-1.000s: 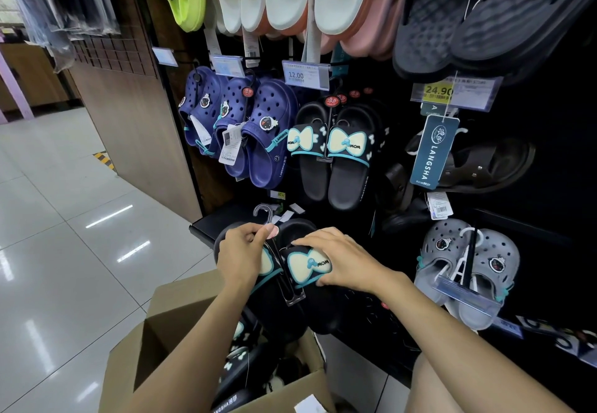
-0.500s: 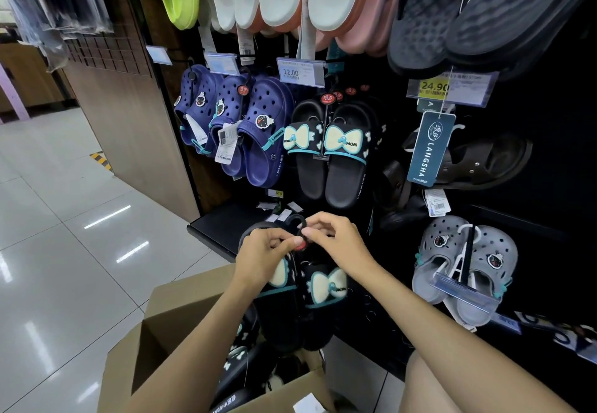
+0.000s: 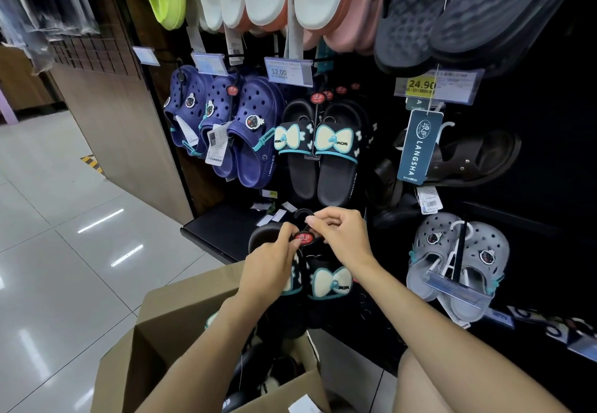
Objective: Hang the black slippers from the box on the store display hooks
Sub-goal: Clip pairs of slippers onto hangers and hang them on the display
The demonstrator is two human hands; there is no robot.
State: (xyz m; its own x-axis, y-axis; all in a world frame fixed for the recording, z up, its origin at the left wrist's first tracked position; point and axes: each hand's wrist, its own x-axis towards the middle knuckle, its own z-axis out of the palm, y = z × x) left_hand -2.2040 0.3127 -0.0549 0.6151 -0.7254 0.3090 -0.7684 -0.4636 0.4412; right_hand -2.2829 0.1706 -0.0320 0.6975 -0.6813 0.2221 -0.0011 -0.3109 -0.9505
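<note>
A pair of black slippers (image 3: 326,283) with cream bows on a black plastic hanger hangs upright above the cardboard box (image 3: 155,348). My left hand (image 3: 271,267) pinches the hanger near its red round tag. My right hand (image 3: 342,238) pinches the hanger's top just under its hook. An identical black pair (image 3: 319,154) hangs on a display hook directly above. More black slippers lie inside the box, partly hidden by my arms.
Navy clogs (image 3: 239,128) hang left of the hung black pair, grey clogs (image 3: 458,257) at lower right, brown sandals (image 3: 462,160) at right. A price tag reading 12.00 (image 3: 287,72) sits above the black pair. A black shelf ledge (image 3: 219,228) juts out below.
Both hands lifted the pair up out of the box and shifted from the straps to the hanger's top, so the slippers now hang upright.
</note>
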